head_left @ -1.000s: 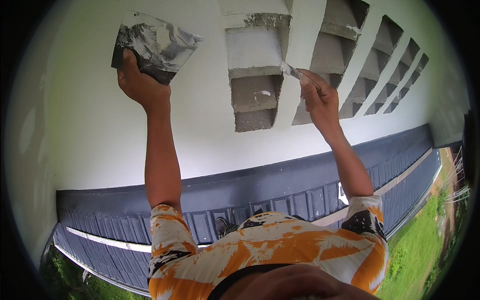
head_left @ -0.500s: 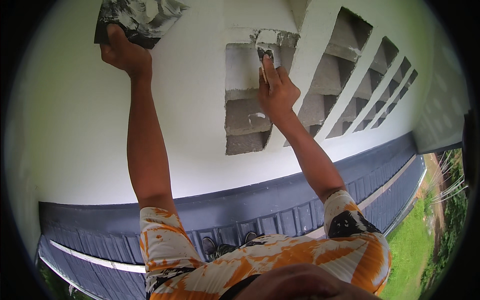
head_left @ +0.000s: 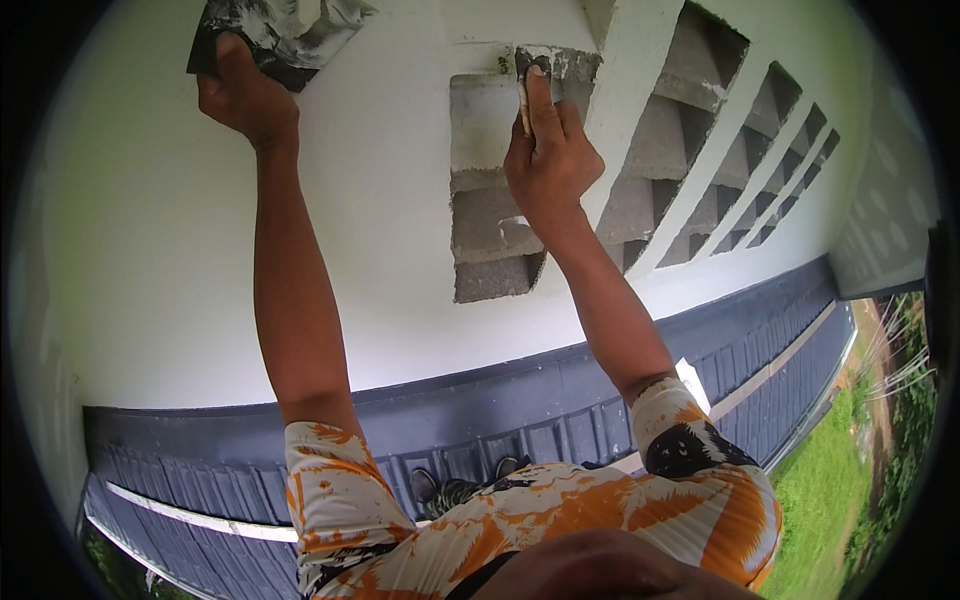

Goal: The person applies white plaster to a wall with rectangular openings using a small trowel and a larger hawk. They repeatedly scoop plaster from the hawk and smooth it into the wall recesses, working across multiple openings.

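High on the left, my left hand [head_left: 250, 100] grips a dark flat board [head_left: 205, 52] by its near edge, the thumb lying on top. White putty [head_left: 290, 30] is smeared across the board, whose far edge runs out of view. My right hand [head_left: 555, 165] is closed around a small putty knife [head_left: 524, 95] with a whitened handle, its index finger stretched along the tool. The knife's dark end is at the rough upper edge of a recessed wall opening [head_left: 490, 225]; whether it touches is hard to tell. A white smear [head_left: 515, 232] lies lower in that opening.
More slanted openings [head_left: 655, 140] with grey inner ledges continue rightward along the white wall [head_left: 380, 230]. Below it lies a dark ribbed metal roof [head_left: 450, 425], where my shoes [head_left: 425, 483] stand. Grass [head_left: 820, 500] lies beyond the roof's right edge.
My right hand and the putty knife have moved slightly upward at the opening's top edge. My left hand and the board have shifted only a little. A white piece now shows beside my right sleeve.
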Motion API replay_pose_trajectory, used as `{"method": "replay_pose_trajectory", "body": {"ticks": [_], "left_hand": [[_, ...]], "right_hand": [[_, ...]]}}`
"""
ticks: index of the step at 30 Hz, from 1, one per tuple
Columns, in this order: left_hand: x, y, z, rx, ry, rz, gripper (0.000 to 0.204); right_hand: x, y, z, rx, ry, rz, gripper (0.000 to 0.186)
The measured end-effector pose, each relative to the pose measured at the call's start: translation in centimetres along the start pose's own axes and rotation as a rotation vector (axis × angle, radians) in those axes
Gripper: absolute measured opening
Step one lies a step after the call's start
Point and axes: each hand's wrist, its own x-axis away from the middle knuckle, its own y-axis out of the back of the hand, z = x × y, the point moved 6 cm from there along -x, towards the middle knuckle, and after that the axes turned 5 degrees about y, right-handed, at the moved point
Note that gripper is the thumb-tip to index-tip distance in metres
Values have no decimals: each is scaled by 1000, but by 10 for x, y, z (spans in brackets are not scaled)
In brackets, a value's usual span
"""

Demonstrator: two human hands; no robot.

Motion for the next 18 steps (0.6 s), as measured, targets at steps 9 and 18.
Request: {"method": "replay_pose_trajectory", "body": {"ticks": [9,18], "left_hand": [[2,-1,0,34,-16,29,26],[-4,8,13,-27,-37,14,28]], "right_hand": [[-13,29,-17,-15,493,108,68],[-68,17,-64,97,973,245,59]]}}
